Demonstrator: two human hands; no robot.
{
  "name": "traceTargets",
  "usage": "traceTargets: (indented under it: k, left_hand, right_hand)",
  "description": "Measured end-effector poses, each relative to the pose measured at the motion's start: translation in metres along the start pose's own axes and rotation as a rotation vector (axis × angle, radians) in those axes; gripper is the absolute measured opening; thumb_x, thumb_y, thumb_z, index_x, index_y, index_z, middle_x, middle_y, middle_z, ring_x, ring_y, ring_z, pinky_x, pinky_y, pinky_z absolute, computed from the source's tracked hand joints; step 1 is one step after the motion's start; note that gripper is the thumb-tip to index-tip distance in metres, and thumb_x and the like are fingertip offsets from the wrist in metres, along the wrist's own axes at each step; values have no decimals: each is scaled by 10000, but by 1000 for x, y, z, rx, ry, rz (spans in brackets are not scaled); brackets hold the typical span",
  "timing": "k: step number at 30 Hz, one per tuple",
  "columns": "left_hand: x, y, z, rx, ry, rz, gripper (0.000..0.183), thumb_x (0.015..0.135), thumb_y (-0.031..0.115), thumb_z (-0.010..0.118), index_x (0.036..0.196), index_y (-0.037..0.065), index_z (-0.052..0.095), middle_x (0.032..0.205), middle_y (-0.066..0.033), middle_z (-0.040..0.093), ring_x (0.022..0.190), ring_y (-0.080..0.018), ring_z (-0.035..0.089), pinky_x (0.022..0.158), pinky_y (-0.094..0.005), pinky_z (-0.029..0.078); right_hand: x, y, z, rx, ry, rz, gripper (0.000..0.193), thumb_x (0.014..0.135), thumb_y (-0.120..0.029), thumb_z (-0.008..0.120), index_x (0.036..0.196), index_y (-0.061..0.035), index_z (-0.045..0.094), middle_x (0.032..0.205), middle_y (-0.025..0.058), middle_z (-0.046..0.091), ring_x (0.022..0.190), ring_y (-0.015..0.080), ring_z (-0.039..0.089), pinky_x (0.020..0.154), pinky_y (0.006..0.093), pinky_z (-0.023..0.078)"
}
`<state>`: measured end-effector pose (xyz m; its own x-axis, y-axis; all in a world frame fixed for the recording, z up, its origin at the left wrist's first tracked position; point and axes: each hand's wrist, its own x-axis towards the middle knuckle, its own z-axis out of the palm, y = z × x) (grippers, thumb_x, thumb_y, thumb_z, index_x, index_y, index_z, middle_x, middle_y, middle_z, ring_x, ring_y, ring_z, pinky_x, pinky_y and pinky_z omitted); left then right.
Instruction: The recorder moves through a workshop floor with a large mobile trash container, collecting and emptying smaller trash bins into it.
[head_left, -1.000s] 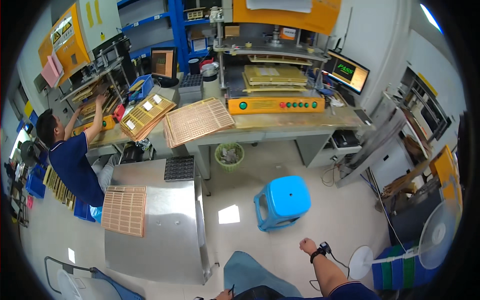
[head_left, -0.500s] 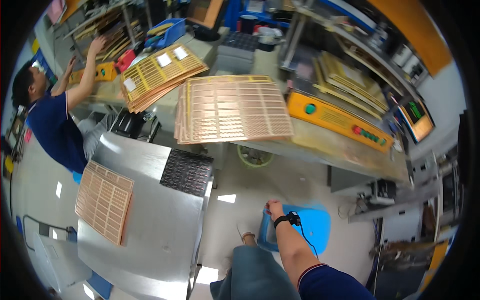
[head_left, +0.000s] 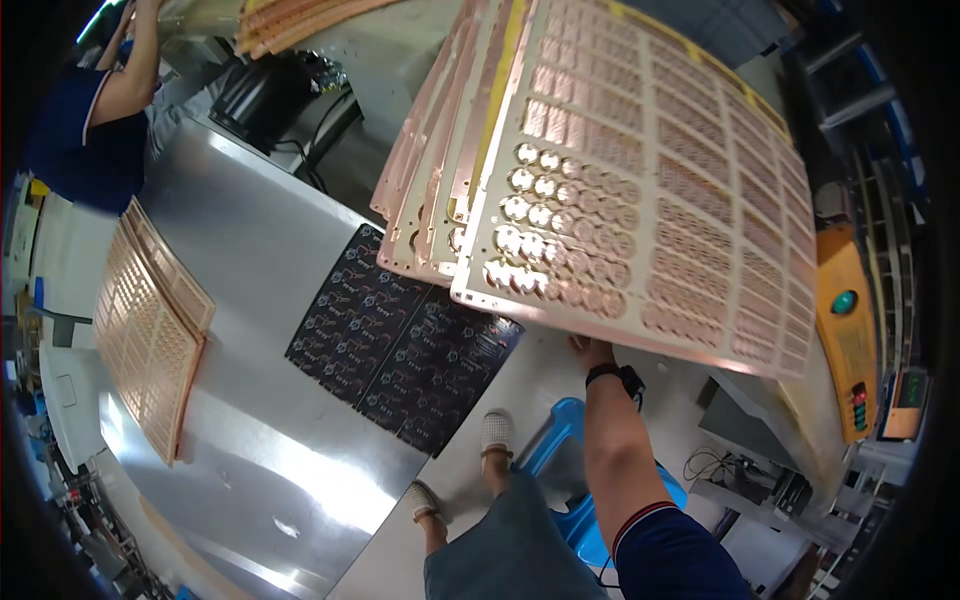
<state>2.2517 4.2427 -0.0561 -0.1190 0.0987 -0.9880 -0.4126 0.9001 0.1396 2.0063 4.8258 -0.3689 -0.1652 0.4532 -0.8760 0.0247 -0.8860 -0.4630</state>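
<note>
My right hand reaches forward just below the front edge of the top copper-coloured circuit panel. Its fingers are partly covered by that edge, so their closure and any contact are unclear. A dark strap with a small device circles the wrist. Several similar copper panels fan out under the top one, at its left. Below my forearm stands a blue plastic stool, partly hidden by the arm. My left hand is out of view.
A shiny metal table lies to the left, bearing a black patterned panel and a stack of copper panels. Another person is at the far left. An orange control box with buttons sits at the right.
My view has moved closer to the bench, and the copper stack looms larger. My right hand has gone from beside the stool's edge to below the panel's front edge.
</note>
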Motion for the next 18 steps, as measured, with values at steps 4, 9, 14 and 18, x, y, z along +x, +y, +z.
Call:
traceTargets:
  k: [4, 9, 14, 18]
  left_hand:
    - [-9, 35, 5, 2, -10, -66, 587, 833, 379, 438, 1266, 50, 217, 1216, -223, 340, 1118, -346, 350, 928, -438, 293]
    - [15, -126, 145, 963, 69, 58, 654, 834, 419, 405, 1299, 69, 108, 1281, -241, 221, 1166, -382, 260, 959, -457, 234]
    - [6, -100, 137, 493, -8, -33, 716, 821, 468, 390, 1310, 84, 36, 1319, -240, 118, 1187, -414, 193, 976, -452, 206]
    - [16, -136, 149, 331, -19, 45, 690, 812, 484, 397, 1291, 63, 133, 1249, -241, 274, 1135, -427, 280, 946, -512, 206]
  right_hand:
    - [39, -4, 5, 65, 0, -20, 216, 810, -186, 470, 1019, -139, 490, 951, 37, 521, 876, 179, 494, 758, 406, 414]
    - [65, -11, 8, 121, 10, -52, 225, 811, -185, 469, 1029, -134, 488, 972, 39, 519, 891, 184, 493, 761, 406, 413]
    - [84, -2, 7, 155, -22, -88, 234, 813, -184, 468, 1040, -130, 485, 993, 41, 518, 907, 190, 492, 764, 406, 413]
    - [78, 0, -15, 137, -41, -170, 241, 814, -184, 468, 1048, -126, 483, 1010, 43, 517, 919, 194, 491, 766, 406, 412]
